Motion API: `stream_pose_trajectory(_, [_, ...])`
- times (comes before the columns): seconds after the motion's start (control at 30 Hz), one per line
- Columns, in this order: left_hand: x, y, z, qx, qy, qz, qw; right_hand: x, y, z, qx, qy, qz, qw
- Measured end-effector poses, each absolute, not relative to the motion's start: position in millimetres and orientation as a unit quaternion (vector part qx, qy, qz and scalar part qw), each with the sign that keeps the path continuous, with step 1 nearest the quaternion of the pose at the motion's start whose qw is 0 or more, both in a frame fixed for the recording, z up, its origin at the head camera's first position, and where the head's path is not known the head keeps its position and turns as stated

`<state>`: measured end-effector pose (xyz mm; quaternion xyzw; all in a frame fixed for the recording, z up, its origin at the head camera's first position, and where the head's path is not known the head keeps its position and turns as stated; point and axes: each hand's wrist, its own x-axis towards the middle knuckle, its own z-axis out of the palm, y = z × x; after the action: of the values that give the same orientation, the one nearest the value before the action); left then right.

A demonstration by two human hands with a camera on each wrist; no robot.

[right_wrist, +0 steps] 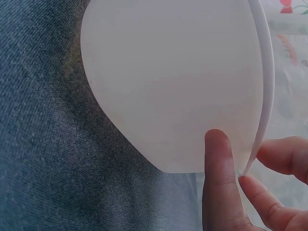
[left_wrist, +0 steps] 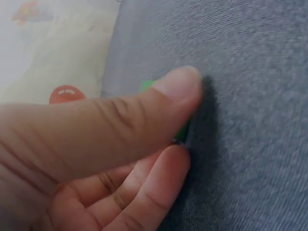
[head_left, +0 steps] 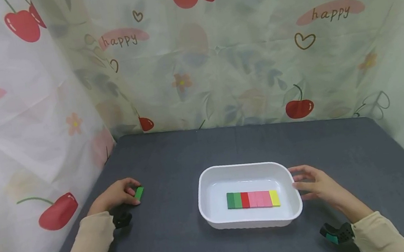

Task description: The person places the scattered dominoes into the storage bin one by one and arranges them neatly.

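Near the left edge of the dark grey tabletop (head_left: 187, 247), my left hand (head_left: 113, 196) rests on the cloth with its fingers curled around a small green block (head_left: 139, 193), which lies flat on the surface. From the left wrist view my thumb (left_wrist: 144, 110) covers most of that block, so only slivers of green show above and below it, and my other fingers (left_wrist: 144, 192) curl underneath; I am pinching the block between them. Toward the middle of the tabletop, somewhat closer to the near edge, sits a white tray (head_left: 209, 180) with rounded corners. Inside it, flat on the bottom, a row of blocks (head_left: 253, 199) lies side by side and touching: two green ones at the left, then a red one, then pink ones, and a yellow one at the right end. My right hand (head_left: 315, 185) is at the tray's right side, fingers spread and loosely bent, fingertips at the rim. From the right wrist view, my thumb (right_wrist: 219, 178) lies against the tray's outer wall (right_wrist: 173, 86) while two fingertips (right_wrist: 284, 156) sit on the far side of the thin rim, so I am lightly holding the tray's edge. Cherry-printed curtains (head_left: 238, 53) hang behind the far and left edges.
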<state>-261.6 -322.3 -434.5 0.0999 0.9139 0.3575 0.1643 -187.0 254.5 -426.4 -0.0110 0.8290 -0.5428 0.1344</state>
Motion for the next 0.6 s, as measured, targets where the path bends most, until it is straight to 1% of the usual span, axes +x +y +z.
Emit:
stream_pose_trajectory(0.2, [-260.6, -326.1, -433.9, 0.111, 0.908, 0.364, 0.176, -187.3, 254.1, -427.2, -0.015, 0.829, -0.544, 0.131])
stream_pose_trajectory(0.6, [-258.9, -324.0, -434.4, 0.097, 0.907, 0.371, 0.173, -186.5, 253.9, -426.0, -0.014, 0.829, -0.544, 0.133])
